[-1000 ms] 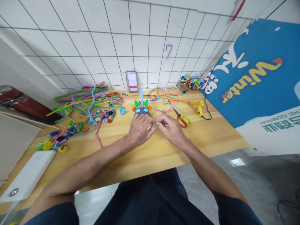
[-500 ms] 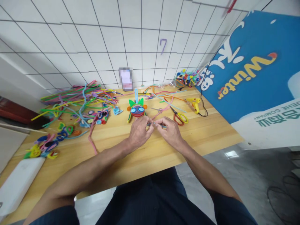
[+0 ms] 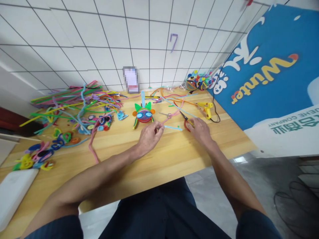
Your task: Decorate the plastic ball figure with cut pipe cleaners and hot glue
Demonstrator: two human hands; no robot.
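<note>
Between the thumb and fingers of my left hand [image 3: 151, 136] is one end of a light blue pipe cleaner [image 3: 172, 127], which sticks out to the right above the table. My right hand [image 3: 200, 130] is on the handles of the scissors [image 3: 186, 121], with its fingers curled around them; the dark blades point away and to the left. Behind my left hand stands a colourful pipe-cleaner figure [image 3: 144, 114] with green pointed ears, blue ringed eyes and a red mouth. A small pair of metal scissors [image 3: 166, 115] lies just right of the figure.
A yellow glue gun [image 3: 206, 109] with a black cord lies at the right. Bundled pipe cleaners [image 3: 67, 99] and small coiled pieces [image 3: 41, 156] cover the left side. A phone [image 3: 131, 80] leans on the tiled wall; a white box-like object [image 3: 18, 196] sits front left.
My right hand has left the left hand and moved right onto the scissors. The light blue pipe cleaner now shows, held in my left hand. The view has shifted slightly.
</note>
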